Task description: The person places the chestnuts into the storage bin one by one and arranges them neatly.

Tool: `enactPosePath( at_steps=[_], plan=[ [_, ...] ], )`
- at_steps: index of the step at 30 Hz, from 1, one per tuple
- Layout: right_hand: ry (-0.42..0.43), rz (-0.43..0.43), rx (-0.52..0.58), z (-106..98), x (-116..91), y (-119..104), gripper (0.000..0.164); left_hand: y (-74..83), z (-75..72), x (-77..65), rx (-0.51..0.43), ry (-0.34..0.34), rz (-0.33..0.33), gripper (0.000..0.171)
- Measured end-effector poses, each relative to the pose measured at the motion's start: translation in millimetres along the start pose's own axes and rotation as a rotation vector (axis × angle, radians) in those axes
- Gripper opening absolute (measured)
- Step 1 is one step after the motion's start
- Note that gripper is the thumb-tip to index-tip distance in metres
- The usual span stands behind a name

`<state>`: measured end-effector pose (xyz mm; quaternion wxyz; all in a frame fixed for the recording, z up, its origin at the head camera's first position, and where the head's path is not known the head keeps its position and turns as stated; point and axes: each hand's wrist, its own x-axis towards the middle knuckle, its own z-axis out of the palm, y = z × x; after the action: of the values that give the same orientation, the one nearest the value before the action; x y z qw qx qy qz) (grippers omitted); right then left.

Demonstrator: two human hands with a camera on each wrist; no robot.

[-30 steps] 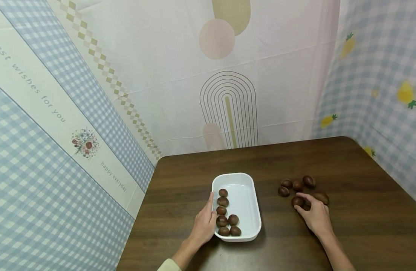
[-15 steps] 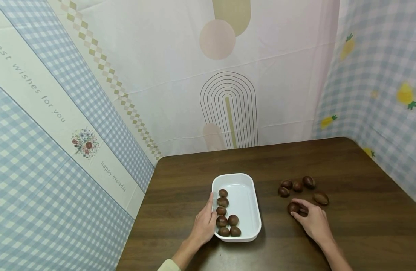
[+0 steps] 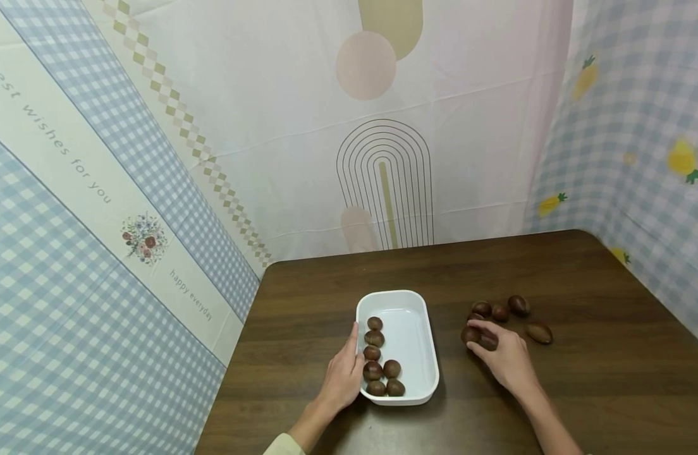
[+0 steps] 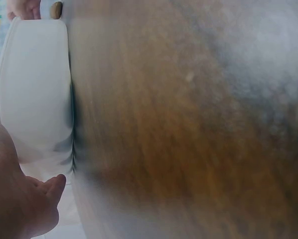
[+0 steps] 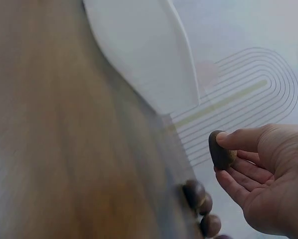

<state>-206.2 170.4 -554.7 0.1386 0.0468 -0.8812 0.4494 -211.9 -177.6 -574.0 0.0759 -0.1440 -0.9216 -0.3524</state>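
A white rectangular dish (image 3: 414,344) stands on the table with several brown chestnuts (image 3: 374,339) along its left side and near end. My left hand (image 3: 342,374) rests against the dish's left wall, fingers stretched along the outside. To the right of the dish, my right hand (image 3: 507,359) pinches a chestnut (image 5: 221,151) between thumb and fingers. The right wrist view shows that chestnut held up at the fingertips. Just beyond that hand lie several loose chestnuts (image 3: 499,313), one of them partly hidden behind the held one. A longer chestnut (image 3: 539,333) lies by itself on the right.
The dark wooden table (image 3: 303,297) has rounded far corners. Behind it hangs a pale printed cloth (image 3: 485,139), with blue checked cloths (image 3: 53,265) at the sides. Between the dish and the loose chestnuts is a strip of bare tabletop.
My right hand has moved left with the pinched chestnut, away from the longer chestnut and closer to the dish. The left hand and the dish have stayed in place.
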Motion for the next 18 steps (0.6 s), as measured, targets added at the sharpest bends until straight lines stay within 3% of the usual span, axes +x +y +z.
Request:
enactPosePath(
  at_steps=[8,18],
  plan=[
    [0.042,-0.046,0.068,21,23,-26,0.040,0.0,-1.1,-0.8,0.026,-0.004,0.016,0.064],
    [0.002,-0.076,0.121,59,36,-55,0.040,-0.9,-1.4,-0.6,0.032,-0.005,0.017,0.065]
  ],
)
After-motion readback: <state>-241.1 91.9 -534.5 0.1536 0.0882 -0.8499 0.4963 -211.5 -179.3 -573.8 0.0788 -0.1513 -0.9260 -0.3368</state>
